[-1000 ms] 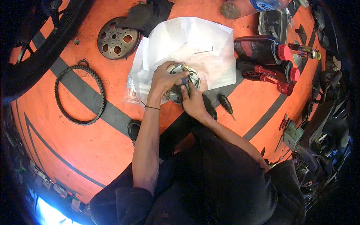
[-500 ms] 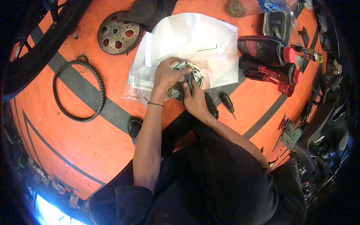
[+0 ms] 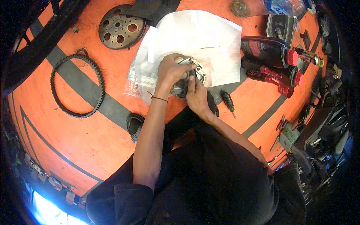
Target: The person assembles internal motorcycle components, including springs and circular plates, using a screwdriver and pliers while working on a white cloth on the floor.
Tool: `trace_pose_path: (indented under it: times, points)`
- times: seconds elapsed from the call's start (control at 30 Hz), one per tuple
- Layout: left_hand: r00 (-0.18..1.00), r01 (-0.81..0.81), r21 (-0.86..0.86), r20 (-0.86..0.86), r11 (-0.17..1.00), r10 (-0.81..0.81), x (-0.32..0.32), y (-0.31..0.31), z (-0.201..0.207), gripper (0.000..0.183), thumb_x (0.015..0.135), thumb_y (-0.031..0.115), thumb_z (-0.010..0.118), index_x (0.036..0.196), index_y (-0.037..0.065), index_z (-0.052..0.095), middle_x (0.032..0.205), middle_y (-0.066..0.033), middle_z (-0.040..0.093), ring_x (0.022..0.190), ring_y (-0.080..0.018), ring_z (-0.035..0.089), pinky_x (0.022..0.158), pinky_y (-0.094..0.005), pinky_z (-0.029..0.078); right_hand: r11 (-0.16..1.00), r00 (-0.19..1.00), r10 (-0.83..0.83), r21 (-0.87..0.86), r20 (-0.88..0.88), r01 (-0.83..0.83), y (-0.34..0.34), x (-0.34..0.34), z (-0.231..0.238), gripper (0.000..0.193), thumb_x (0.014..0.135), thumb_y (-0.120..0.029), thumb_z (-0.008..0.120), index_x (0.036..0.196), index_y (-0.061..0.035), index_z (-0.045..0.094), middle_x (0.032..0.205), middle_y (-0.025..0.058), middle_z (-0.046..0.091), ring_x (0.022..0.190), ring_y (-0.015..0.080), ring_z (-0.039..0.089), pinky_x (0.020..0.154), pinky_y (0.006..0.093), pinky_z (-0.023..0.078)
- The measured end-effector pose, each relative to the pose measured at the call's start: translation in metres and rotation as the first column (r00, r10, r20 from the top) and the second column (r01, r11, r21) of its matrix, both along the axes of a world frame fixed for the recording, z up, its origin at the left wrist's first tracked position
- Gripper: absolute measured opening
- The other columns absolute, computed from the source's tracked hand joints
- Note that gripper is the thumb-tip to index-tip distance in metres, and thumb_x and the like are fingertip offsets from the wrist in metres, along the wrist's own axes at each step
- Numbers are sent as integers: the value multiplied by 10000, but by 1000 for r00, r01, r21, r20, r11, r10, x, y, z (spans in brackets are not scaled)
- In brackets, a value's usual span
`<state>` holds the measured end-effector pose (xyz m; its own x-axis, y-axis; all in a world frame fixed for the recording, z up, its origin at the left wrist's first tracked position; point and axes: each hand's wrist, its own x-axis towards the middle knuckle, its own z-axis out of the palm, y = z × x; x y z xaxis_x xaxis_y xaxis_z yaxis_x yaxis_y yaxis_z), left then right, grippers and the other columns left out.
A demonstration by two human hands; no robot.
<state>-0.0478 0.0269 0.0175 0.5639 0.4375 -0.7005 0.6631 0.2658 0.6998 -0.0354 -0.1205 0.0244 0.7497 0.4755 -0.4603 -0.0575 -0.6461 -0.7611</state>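
Observation:
A round metal clutch assembly point(image 3: 201, 70) with curved shoes sits at the near edge of a white sheet of paper point(image 3: 198, 30), partly hidden by my hands. My left hand point(image 3: 171, 72) wraps its left side, thumb stretched across the top. From the near side my right hand point(image 3: 196, 98) presses thumb and fingers together at the middle of the assembly, beside a small dark part. Whether that part is separate or belongs to the clutch I cannot tell. On the paper beyond the hands lies a thin hex key point(image 3: 210, 47).
A toothed drive belt point(image 3: 101, 88) and a holed metal clutch bell point(image 3: 112, 29) lie left on the orange floor. To the right are a screwdriver point(image 3: 227, 99), dark bottles with red caps point(image 3: 264, 50), a small can point(image 3: 309, 57) and a metal tray point(image 3: 280, 28).
The whole view has shifted slightly. My right hand's fingers have drawn closer together at the clutch's middle; my left hand keeps its hold.

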Motion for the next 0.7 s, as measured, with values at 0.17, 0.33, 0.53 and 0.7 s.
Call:
trace_pose_path:
  times: [0.17, 0.33, 0.53, 0.7]
  points:
    - [996, 25, 54, -86, 998, -20, 6, 1, 7, 519, 646, 262, 902, 1049, -11, 722, 706, -101, 710, 565, -151, 660, 528, -292, 510, 994, 993, 4, -111, -118, -17, 6, 6, 12, 414, 1083, -264, 345, 1217, 55, 572, 1024, 330, 656, 1017, 517, 618, 863, 512, 489]
    - [987, 44, -22, -152, 999, -47, 9, 1, -3, 596, 642, 318, 912, 1098, -13, 717, 960, -153, 749, 794, -217, 728, 740, -328, 558, 986, 997, 3, -165, -83, -16, 8, 8, 11, 425, 1079, -283, 361, 1161, 63, 594, 986, 337, 653, 980, 516, 627, 831, 508, 498]
    - [991, 70, 127, -123, 989, -54, 8, -5, -15, 501, 673, 290, 895, 1036, -9, 724, 775, -112, 734, 577, -172, 687, 571, -294, 536, 989, 998, -9, -150, -62, 0, 6, 8, 9, 419, 1071, -282, 394, 1100, 72, 615, 906, 339, 650, 881, 522, 631, 754, 497, 497]
    - [984, 94, 105, -158, 990, -77, 8, -6, -19, 563, 645, 371, 888, 1061, 25, 732, 940, -154, 736, 853, -270, 698, 758, -362, 534, 977, 995, -20, -212, -103, -2, 9, 13, 13, 429, 1070, -288, 399, 1063, 80, 619, 853, 340, 637, 837, 521, 633, 723, 508, 489]
